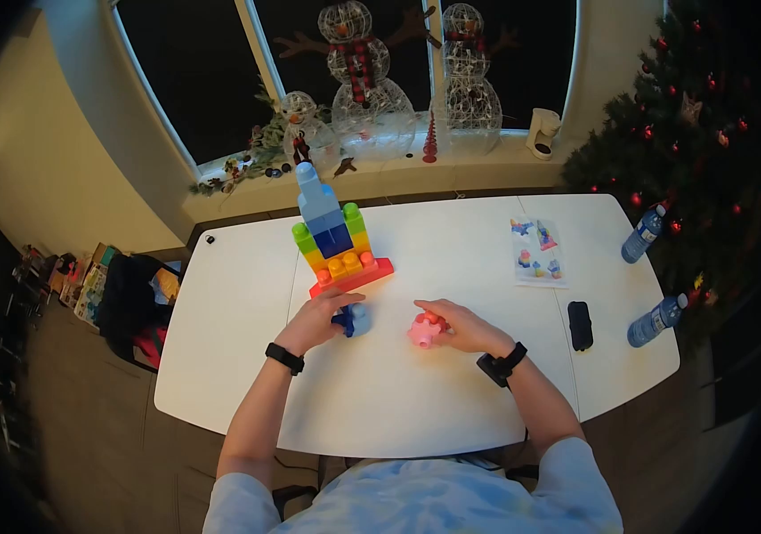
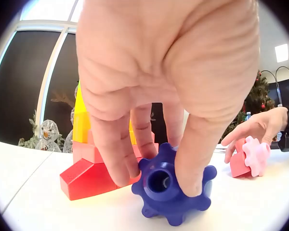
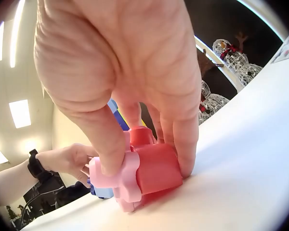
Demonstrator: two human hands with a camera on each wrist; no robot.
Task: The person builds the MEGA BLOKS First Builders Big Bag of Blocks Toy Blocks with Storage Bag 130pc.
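Note:
My left hand (image 1: 312,322) grips a dark blue gear-shaped piece (image 2: 176,187) joined to a light blue block (image 1: 361,319), thumb on one side and fingers on the other. To the right, my right hand (image 1: 469,329) pinches a pink gear-shaped piece (image 3: 127,179) with a red block (image 3: 159,167) attached. Both pieces rest on the white table (image 1: 345,400), apart from each other. Behind the left hand stands a tower of blocks on a red base (image 1: 372,273), with yellow, green and dark blue blocks (image 1: 332,240) and a light blue top (image 1: 314,196).
A printed sheet (image 1: 538,254) lies at the back right, with a black case (image 1: 580,326) nearer the front. Two water bottles (image 1: 643,234) stand by the right edge. Beyond the table are wire snowmen (image 1: 372,98) on the sill and a decorated tree (image 1: 656,133).

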